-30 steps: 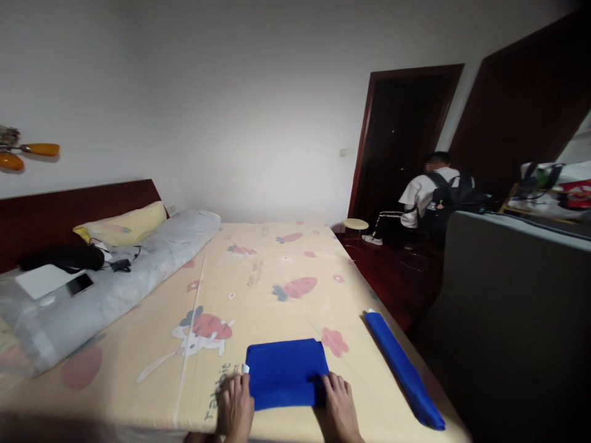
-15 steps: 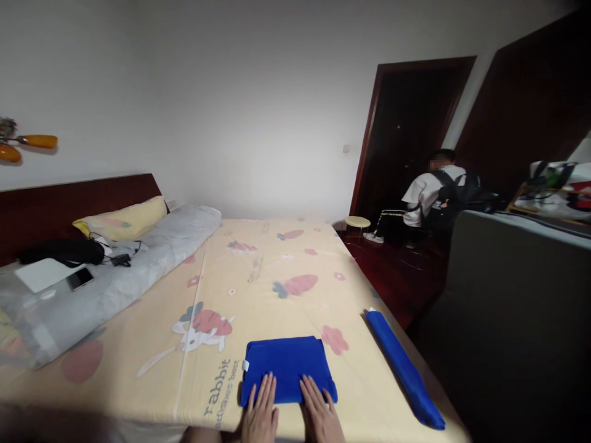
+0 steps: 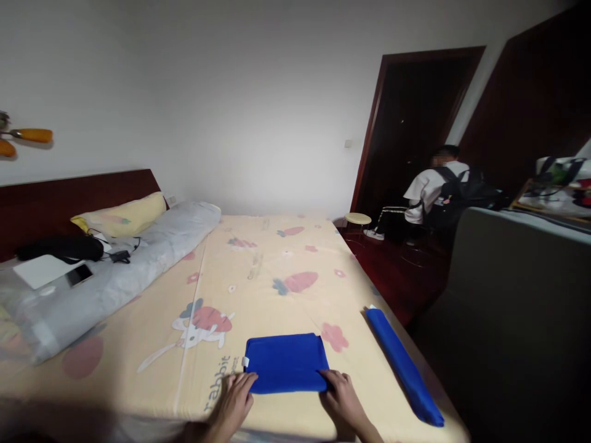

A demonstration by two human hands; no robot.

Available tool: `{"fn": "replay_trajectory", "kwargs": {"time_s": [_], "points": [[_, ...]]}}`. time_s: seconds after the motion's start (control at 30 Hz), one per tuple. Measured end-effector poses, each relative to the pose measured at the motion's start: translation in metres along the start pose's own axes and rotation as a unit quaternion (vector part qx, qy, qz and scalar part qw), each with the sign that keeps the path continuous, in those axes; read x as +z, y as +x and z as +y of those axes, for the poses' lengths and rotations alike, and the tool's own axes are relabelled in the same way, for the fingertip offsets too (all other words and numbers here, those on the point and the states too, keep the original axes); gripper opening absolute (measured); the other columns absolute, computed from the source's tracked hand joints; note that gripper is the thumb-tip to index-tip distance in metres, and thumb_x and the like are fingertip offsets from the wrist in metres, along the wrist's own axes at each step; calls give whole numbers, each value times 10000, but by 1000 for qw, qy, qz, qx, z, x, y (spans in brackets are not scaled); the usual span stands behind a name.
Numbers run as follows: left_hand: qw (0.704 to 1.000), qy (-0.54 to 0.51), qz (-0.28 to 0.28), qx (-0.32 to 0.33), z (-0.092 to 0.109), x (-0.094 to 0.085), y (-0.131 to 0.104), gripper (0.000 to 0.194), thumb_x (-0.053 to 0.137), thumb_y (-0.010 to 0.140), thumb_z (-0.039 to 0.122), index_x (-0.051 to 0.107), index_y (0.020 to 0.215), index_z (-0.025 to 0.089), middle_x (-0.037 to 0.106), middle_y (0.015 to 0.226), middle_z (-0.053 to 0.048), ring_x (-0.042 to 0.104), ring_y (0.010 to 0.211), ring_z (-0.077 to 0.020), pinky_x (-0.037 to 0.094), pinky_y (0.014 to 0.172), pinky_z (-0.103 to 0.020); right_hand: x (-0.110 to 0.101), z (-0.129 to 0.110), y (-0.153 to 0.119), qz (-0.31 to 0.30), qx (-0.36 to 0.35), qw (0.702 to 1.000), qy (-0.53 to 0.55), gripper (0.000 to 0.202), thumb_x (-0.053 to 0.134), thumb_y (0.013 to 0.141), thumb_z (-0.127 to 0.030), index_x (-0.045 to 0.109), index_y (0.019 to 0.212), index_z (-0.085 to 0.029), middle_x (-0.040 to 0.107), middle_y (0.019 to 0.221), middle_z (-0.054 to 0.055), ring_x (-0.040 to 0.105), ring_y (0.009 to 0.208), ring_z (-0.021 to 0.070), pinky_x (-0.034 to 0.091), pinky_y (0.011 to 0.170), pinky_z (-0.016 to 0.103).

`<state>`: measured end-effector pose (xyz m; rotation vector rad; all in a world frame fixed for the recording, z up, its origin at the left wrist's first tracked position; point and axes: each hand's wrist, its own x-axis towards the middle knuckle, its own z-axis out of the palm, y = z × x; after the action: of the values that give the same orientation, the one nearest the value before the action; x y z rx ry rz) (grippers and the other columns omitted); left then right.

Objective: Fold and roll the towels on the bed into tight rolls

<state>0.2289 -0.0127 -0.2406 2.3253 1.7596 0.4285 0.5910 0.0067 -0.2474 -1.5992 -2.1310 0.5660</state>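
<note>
A folded blue cloth (image 3: 287,362) lies flat on the patterned bed sheet (image 3: 263,307), with a small white tag at its left edge. My left hand (image 3: 237,397) is closed at the cloth's near left corner, fingers curled over it. At the near right corner my right hand (image 3: 344,394) also pinches the cloth, its thumb partly hidden. To the right, along the bed's edge, rests a long, narrow blue fabric bundle (image 3: 404,363), apart from both hands.
A grey quilt (image 3: 120,283) runs along the left side, with a phone (image 3: 79,275) on it and a yellow pillow (image 3: 122,216) behind. A round stool (image 3: 357,219) and a person with a backpack (image 3: 436,187) are beyond the bed. A dark panel (image 3: 517,320) stands at right.
Both hands have moved from lying flat on the cloth, outward to its near corners, and closed there. The cloth's near edge sits slightly farther from me.
</note>
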Motion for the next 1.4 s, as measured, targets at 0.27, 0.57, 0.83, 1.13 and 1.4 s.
{"fn": "replay_trajectory", "kwargs": {"time_s": [0.27,0.57,0.83,1.13,1.4], "points": [[990,-57,-8,-128,-3,-17,14,389,475,745,131,655,1056,282,710,1077,2,605,1059,-167,407,972,-285,-6,1,30,22,41,990,133,274,422,710,-226,567,942,-218,656,787,-6,610,754,182,470,722,286],[960,109,5,-257,16,-12,36,442,447,818,217,608,1229,199,608,1318,-116,488,1268,-297,349,1046,-482,32,5,37,179,22,980,-90,402,455,809,-209,602,1183,-195,634,1190,145,570,1091,312,404,954,464],[999,29,-31,21,58,57,45,714,307,808,66,282,1488,282,301,1565,48,302,1432,-178,271,1199,-386,104,-48,40,80,-150,979,-111,656,447,833,-202,324,1477,-235,389,1513,71,398,1372,276,347,1094,460],[994,58,-86,-37,39,13,32,715,407,835,282,166,1506,336,205,1593,51,186,1473,-254,128,1205,-529,67,-32,26,85,-151,974,-149,641,364,934,-239,101,1505,-363,301,1541,17,355,1399,245,368,1096,477],[983,41,-142,-113,6,-19,35,740,442,808,530,313,1484,257,216,1600,-19,206,1467,-251,160,1180,-481,54,-22,27,53,-90,986,-128,669,398,890,-240,148,1502,-341,246,1565,21,286,1432,261,290,1139,536]]}}
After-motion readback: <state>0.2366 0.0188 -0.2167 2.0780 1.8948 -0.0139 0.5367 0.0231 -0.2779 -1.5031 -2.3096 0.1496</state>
